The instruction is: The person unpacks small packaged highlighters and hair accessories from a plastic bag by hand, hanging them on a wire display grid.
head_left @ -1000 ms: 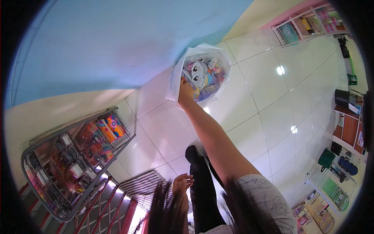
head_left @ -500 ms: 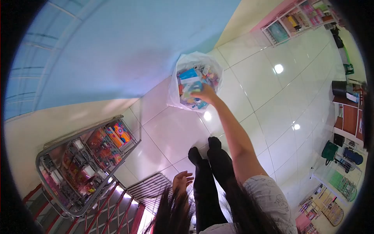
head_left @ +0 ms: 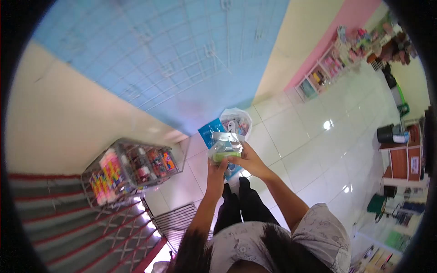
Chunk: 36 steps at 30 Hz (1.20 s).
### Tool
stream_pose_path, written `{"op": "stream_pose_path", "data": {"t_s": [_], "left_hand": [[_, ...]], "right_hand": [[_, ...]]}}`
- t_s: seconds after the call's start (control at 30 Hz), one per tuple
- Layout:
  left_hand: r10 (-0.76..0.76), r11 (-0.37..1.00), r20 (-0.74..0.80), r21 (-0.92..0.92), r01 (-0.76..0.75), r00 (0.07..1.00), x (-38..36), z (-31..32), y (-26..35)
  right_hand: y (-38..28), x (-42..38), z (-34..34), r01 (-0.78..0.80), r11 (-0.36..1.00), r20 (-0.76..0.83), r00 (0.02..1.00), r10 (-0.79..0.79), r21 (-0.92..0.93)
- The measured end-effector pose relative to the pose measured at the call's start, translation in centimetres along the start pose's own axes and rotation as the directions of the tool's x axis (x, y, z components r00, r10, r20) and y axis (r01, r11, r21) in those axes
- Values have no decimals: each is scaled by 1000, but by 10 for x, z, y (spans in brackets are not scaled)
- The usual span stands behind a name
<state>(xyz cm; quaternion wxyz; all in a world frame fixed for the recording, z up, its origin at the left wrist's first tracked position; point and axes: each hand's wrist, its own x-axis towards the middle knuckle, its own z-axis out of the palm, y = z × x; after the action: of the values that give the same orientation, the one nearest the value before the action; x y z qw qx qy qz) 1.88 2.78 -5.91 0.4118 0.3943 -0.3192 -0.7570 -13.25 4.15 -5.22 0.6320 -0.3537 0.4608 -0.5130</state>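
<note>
In front of my body, both hands hold a small bunch of packets. My left hand (head_left: 216, 170) is closed on the near left side, its thumb on top. My right hand (head_left: 249, 162) grips the right side, thumb pressed near a lime-green strip. Uppermost is a clear plastic packet (head_left: 226, 146) with a silvery band across it; its contents are too blurred to name. A bright blue packet (head_left: 208, 131) sticks out beyond it at the upper left. Past the packets, a white plastic bag (head_left: 248, 119) full of mixed small packaged things stands on the floor, partly hidden by them.
A wheeled-looking wire basket rack (head_left: 129, 170) with colourful goods stands at the left. Behind the bag rises a blue wall with a white wire grid (head_left: 182, 59). White shelving (head_left: 314, 77) lines the far right wall. A red folding gate (head_left: 68, 218) is at lower left.
My right hand has come up out of the bag with packets and drawn back towards my body. My left hand has risen and now holds them too. The view has tilted upward.
</note>
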Motion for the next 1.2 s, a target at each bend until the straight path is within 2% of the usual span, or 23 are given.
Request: {"op": "stream_pose_path", "data": {"t_s": [0.03,0.07,0.1,0.13,0.17,0.23,0.27,0.33,0.37,0.43,0.47,0.57,0.6,0.67,0.77,0.83,0.9,1.0,1.1,1.2], "left_hand": [[98,994,22,40,-98,995,-14,11,17],[24,1000,26,-17,-24,999,-29,16,38],[99,995,14,-24,-98,995,-41,29,59],[176,984,-2,-29,-176,984,-52,41,77],[259,965,-23,-28,-260,966,-62,48,92],[425,903,-62,100,-418,903,-75,60,116],[495,864,-81,149,-480,865,-82,67,128],[582,789,-65,288,-543,811,-93,70,150],[602,777,-24,249,-578,798,-95,70,162],[632,756,74,162,-634,772,-97,69,187],[604,793,86,37,-608,793,-104,71,201],[737,666,89,65,-743,670,-105,80,241],[759,627,101,150,-764,643,-106,81,258],[799,534,125,303,-790,588,-110,79,293],[837,493,66,340,-801,543,-104,74,355],[931,326,52,323,-888,361,-99,79,403],[944,262,117,299,-918,308,-96,85,455],[959,151,167,385,-911,230,-83,91,512],[962,119,191,350,-929,195,-62,91,546],[940,196,212,300,-934,266,-53,86,560]], "right_hand": [[-17,-11,15,71,996,-19,997,-72,-58],[-36,-16,25,196,940,-40,976,-215,-278],[-54,-18,35,309,822,-24,931,-363,-479],[-70,-20,46,401,649,27,862,-506,-646],[-86,-27,58,347,714,-6,897,-442,-609],[-129,-44,80,257,808,-27,947,-319,-530],[-138,-45,88,292,866,-16,945,-326,-406],[-161,-47,99,283,931,86,959,-270,-231],[-172,-49,104,255,955,128,963,-236,-151],[-191,-47,115,337,939,156,933,-324,-66],[-199,-47,116,366,931,176,918,-356,-24],[-223,-41,124,411,904,189,884,-427,117],[-231,-38,128,422,891,185,874,-448,164],[-239,-33,134,482,856,164,844,-511,186],[-254,-31,143,500,844,163,832,-530,193],[-262,-23,150,516,828,164,817,-552,219],[-269,-17,160,539,815,133,810,-571,214],[-277,-8,173,573,802,72,804,-590,166],[-277,6,182,613,773,37,780,-625,164],[-275,9,187,620,772,-8,780,-625,138]]}}
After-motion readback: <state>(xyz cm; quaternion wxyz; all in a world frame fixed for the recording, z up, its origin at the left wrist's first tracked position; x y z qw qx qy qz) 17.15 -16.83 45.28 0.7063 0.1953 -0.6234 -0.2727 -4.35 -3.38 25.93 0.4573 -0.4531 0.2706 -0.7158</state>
